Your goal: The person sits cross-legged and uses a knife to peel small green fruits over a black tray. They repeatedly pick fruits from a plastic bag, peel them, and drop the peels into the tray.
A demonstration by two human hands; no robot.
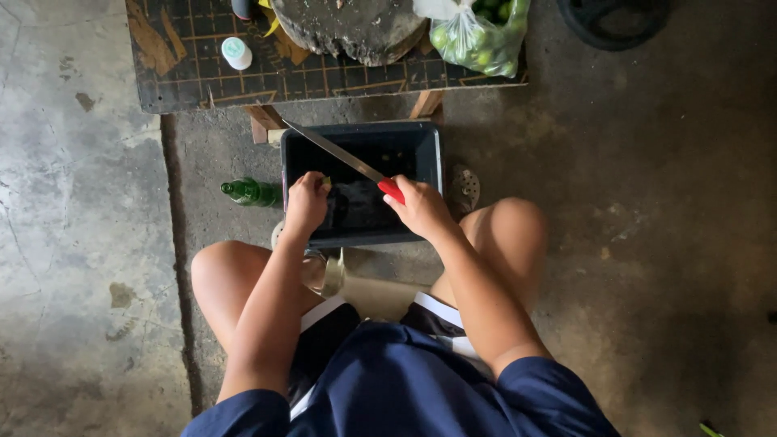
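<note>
A green glass bottle (pixel 249 192) lies on its side on the concrete floor (pixel 81 243), just left of a dark rectangular tub (pixel 433 154). Above it, a low dark surface (pixel 186 73) with a grid pattern carries a small white-capped container (pixel 236 53), a round wooden chopping block (pixel 356 28) and, further right, a clear bag of green limes (pixel 473 36).

The left hand (pixel 306 202) is positioned over the left edge of the tub. Its fingers (pixel 312 182) are curled together around a small yellowish-green piece (pixel 326 182); only a sliver of that piece is visible.

The knife (pixel 336 152) is held over the tub. Its long axis runs diagonally: the blade tip points to the upper left, toward the near edge of the surface, and the red handle (pixel 391 189) sits at the lower right. The blade passes just above and right of the left hand.

The right hand (pixel 421 209) is over the right half of the tub, fingers wrapped tight around the red handle.

A perforated round metal object (pixel 465 188) lies on the floor just right of the tub. Both bare knees flank the tub.
</note>
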